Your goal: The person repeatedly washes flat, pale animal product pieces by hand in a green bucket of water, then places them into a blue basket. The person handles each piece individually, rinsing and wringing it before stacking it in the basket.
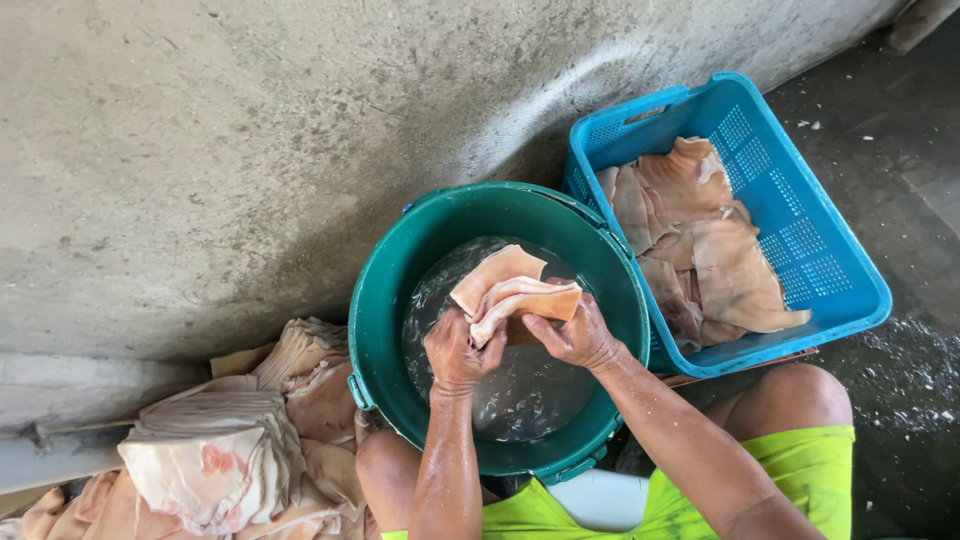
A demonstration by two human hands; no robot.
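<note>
A heap of pale skins (240, 440) lies on the floor just left of the green bucket (385, 290); over the bucket's water, the left hand (458, 352) and right hand (577, 335) hold a folded pink skin (510, 290) between them, fingers of both clamped on its lower edge, the skin raised above the water near the bucket's middle; to the right of the bucket, touching its rim, a blue basket (830, 250) holds more flat skins (700, 240); below the bucket, the person's bare knees and bright green shorts (800, 460) show.
</note>
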